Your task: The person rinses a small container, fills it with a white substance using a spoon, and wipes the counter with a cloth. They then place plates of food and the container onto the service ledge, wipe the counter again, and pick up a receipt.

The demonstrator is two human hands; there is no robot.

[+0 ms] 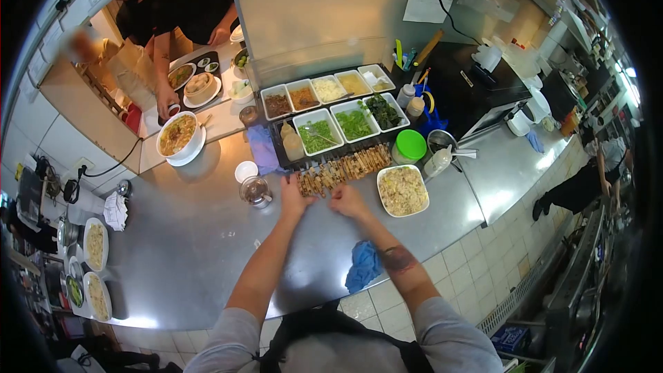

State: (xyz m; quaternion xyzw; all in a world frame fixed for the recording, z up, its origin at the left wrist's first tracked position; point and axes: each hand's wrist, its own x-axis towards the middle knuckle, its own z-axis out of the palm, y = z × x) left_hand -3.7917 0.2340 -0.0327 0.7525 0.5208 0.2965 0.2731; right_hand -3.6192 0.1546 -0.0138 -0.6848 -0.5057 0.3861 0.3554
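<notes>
A long row of small wooden pieces that look like clothespins (pixel 345 170) runs along the front of the black topping rack. My left hand (pixel 295 197) is at the left end of this row, its fingers closed against the end pieces. Just below the middle of the row is my right hand (pixel 347 200), fingers curled together. Whatever its fingertips may hold is too small to make out. To the right of my right hand stands a white square bowl of fried rice (pixel 403 191). A clear glass cup (pixel 256 193) sits left of my left hand.
White tubs of chopped greens (pixel 318 132) and other toppings fill the rack. A green-lidded tub (pixel 410 145) stands at its right. A blue cloth (pixel 364 266) lies at the front edge. At the pass, a person's hand (pixel 167 99) is beside a noodle soup bowl (pixel 178 135).
</notes>
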